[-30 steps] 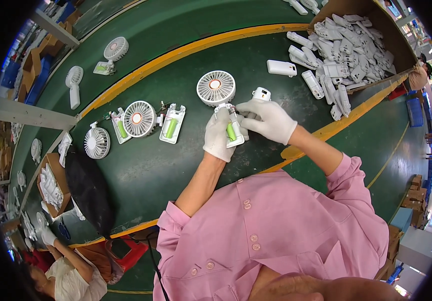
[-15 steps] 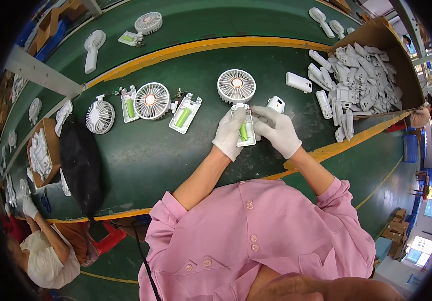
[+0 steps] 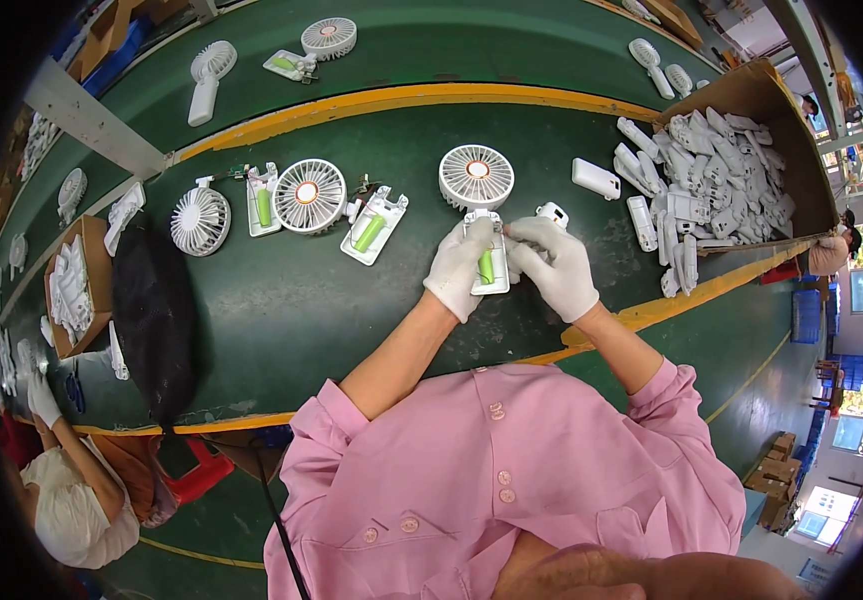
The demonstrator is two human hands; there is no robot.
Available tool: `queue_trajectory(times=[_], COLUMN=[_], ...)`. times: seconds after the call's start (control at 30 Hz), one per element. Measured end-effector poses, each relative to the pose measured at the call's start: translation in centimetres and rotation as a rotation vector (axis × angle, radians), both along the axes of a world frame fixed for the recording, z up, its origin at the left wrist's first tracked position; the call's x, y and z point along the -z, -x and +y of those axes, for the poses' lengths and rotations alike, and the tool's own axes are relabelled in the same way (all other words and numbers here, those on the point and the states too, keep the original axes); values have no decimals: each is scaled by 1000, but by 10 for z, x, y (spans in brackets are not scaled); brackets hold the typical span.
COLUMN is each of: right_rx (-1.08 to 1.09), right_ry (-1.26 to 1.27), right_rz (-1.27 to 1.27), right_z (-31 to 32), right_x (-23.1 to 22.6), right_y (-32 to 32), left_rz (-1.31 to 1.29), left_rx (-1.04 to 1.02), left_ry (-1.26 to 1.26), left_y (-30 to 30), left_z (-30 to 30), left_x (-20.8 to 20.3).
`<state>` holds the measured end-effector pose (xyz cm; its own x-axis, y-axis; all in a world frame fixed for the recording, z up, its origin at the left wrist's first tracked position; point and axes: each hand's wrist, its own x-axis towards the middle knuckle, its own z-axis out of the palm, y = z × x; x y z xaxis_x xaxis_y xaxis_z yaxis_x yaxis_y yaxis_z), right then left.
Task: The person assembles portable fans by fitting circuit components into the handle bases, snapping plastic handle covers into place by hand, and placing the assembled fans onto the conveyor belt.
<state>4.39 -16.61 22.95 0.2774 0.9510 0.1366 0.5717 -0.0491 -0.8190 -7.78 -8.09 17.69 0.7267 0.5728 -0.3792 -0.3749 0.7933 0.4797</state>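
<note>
A small white handheld fan [image 3: 476,178] lies face up on the green bench in front of me. Its opened handle [image 3: 492,254] shows a green battery cell [image 3: 486,268] inside. My gloved left hand [image 3: 458,263] grips this handle along its left side, fingers closed round it. My gloved right hand [image 3: 554,262] is at the handle's right upper side, thumb and fingers drawn together near its edge. Whatever the right fingertips pinch is too small to make out. Just behind the right hand lies a white handle cover [image 3: 553,213], partly hidden by it.
A carton [image 3: 801,150] heaped with white covers stands at the right, with loose covers [image 3: 596,178] beside it. Left lie more opened fans [image 3: 311,195] and a black bag [image 3: 154,320]. A co-worker's gloved hand [image 3: 43,400] is at far left.
The view has shifted slightly. My right hand has turned a little and covers more of the white handle cover behind it; my left hand keeps its hold on the fan handle.
</note>
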Motion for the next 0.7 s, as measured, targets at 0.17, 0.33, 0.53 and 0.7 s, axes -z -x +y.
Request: queue_trajectory(times=[0.17,0.33,0.53,0.7], right_rx=[-24,-11,-185,-367], right_ry=[47,19,-184,-186], right_rz=[5,12,-342,-662], right_z=[1,3,8,15], right_x=[0,3,8,-4], right_y=[-1,1,-11,-12], left_rz=[-55,-77,-53,-72], left_rx=[22,31,13,35], left_ry=[-16,8,26,-39], left_y=[1,1,1,2], left_z=[3,4,3,1], left_x=[5,3,1,12])
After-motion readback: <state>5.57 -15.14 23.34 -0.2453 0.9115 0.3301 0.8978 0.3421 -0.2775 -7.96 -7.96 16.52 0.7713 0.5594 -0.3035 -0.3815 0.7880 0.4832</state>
